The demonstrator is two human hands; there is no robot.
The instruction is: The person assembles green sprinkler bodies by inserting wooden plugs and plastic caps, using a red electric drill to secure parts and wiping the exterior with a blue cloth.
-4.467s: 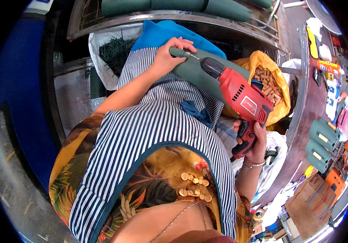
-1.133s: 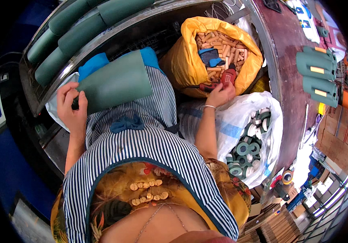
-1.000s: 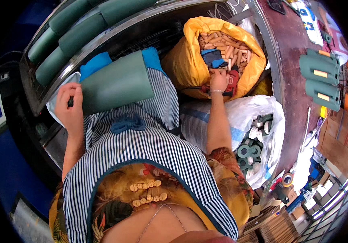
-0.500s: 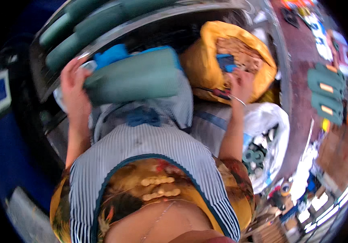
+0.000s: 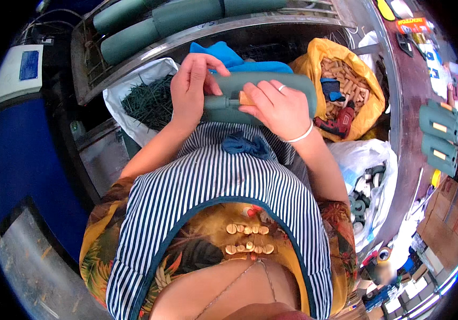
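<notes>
A dark green curved piece (image 5: 287, 85), smooth like part of a cylinder, lies across my lap. My left hand (image 5: 189, 88) is closed round its left end, fingers curled over the top. On the piece's near side sits a short green fitting with a thin rod coming out of it. My right hand (image 5: 279, 106) pinches a small wooden handle (image 5: 246, 100) in line with that rod. The handle's far end is hidden under my fingers. Blue cloth (image 5: 218, 53) shows behind the green piece.
A yellow sack (image 5: 375, 85) of wooden handles holds a red power drill (image 5: 343, 121) too. White bags hold dark green rods (image 5: 149, 101) on the left and small round parts (image 5: 358, 205) on the right. Green cylinders (image 5: 186, 20) lie on a metal rack; handled green pieces (image 5: 438, 128) rest at right.
My right hand has left the yellow sack with a wooden handle and come to the green piece. My left hand and the piece have shifted right; the piece sits lower on my lap.
</notes>
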